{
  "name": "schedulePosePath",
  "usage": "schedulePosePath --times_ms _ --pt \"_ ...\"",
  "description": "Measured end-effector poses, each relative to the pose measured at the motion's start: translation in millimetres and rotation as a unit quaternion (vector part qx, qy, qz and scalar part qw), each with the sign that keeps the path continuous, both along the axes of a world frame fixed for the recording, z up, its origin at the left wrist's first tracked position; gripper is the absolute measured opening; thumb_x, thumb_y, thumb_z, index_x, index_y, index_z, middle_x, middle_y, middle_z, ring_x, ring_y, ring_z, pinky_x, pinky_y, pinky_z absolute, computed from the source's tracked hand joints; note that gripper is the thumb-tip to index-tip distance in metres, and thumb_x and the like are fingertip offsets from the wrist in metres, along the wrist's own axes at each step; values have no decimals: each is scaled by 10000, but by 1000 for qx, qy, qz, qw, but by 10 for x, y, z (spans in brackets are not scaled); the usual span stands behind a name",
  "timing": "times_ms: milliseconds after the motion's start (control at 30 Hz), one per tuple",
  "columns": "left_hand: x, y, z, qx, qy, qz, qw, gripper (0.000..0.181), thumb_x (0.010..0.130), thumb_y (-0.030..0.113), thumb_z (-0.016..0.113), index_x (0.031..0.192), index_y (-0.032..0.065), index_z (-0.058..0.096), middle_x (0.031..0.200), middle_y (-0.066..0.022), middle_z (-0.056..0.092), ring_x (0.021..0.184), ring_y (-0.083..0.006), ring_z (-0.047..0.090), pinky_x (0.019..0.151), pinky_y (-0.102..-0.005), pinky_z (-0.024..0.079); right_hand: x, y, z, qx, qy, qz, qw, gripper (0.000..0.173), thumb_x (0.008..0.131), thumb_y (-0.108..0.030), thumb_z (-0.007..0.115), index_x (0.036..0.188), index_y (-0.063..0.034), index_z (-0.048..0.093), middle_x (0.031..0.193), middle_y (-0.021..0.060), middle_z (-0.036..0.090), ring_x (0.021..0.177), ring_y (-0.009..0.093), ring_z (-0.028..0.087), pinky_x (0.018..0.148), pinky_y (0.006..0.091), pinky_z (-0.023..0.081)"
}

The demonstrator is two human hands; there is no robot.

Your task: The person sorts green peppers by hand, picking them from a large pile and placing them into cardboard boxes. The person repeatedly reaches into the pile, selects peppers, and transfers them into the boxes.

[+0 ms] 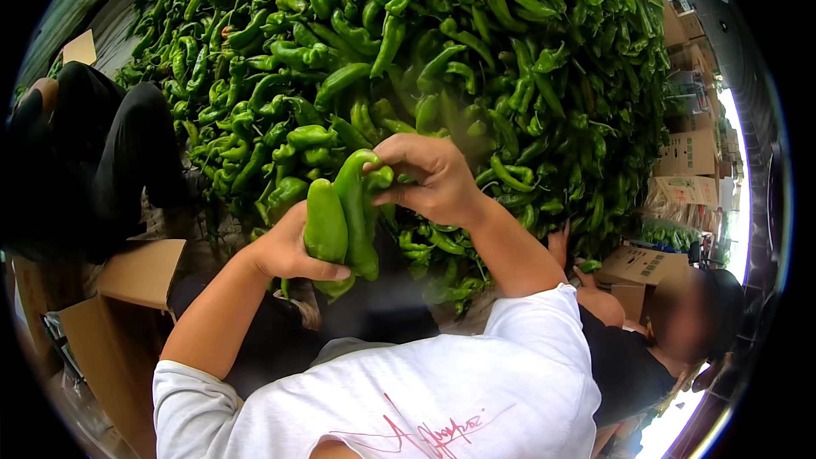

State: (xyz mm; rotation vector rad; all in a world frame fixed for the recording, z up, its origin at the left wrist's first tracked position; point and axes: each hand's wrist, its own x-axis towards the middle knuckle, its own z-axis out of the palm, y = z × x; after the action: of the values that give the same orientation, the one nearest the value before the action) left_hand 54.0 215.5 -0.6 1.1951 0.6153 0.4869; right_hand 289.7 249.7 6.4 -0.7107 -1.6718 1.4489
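Several long green peppers [326, 223] are bunched upright in my left hand [287, 245], its thumb wrapped across their lower ends. My right hand [433, 175] pinches the curved upper tip of a pepper [357, 217] in that bunch between thumb and fingers. How many peppers the left palm covers is hidden. Directly beyond both hands rises a large heap of green peppers [344, 83], many of them curled, some with stems.
An open cardboard box [108, 357] stands at my lower left. A person's dark-clothed legs [137, 140] are at the left. Another person in a dark top [625, 363] sits at my right, near a cardboard box [644, 266]. Stacked cartons [688, 153] line the far right.
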Motion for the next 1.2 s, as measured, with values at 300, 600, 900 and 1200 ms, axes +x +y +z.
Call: schedulePosePath --times_ms 300,600,900,1200 --pt "30 -3 -44 -118 -219 175 953 658 571 226 806 1145 63 528 1312 -148 402 1175 -365 475 948 -503 450 1505 1333 -1169 23 -537 -570 621 645 728 -339 769 1204 13 512 1168 198 579 1074 333 548 927 424 433" --pt "-141 149 89 -140 -194 278 930 696 627 226 672 1252 2 461 1159 -142 551 1109 -293 539 928 -444 463 1481 1113 -1306 -305 195 -443 820 439 859 -289 587 1160 2 452 1013 162 589 786 248 600 652 336 509" --pt "-77 168 16 -122 -170 327 921 577 709 160 759 1198 20 484 1041 -96 594 971 -212 585 862 -370 474 -298 -275 -269 -143 112 -143 973 656 826 -139 609 1410 -50 324 1086 133 551 959 261 549 847 347 452" --pt "-776 -618 345 107 -98 378 915 618 595 239 864 1097 43 562 1050 -49 590 981 -169 547 860 -321 443 -1300 -1104 363 346 -157 -74 922 639 836 -106 639 1390 -43 324 1434 266 276 1307 461 309 1025 480 358"
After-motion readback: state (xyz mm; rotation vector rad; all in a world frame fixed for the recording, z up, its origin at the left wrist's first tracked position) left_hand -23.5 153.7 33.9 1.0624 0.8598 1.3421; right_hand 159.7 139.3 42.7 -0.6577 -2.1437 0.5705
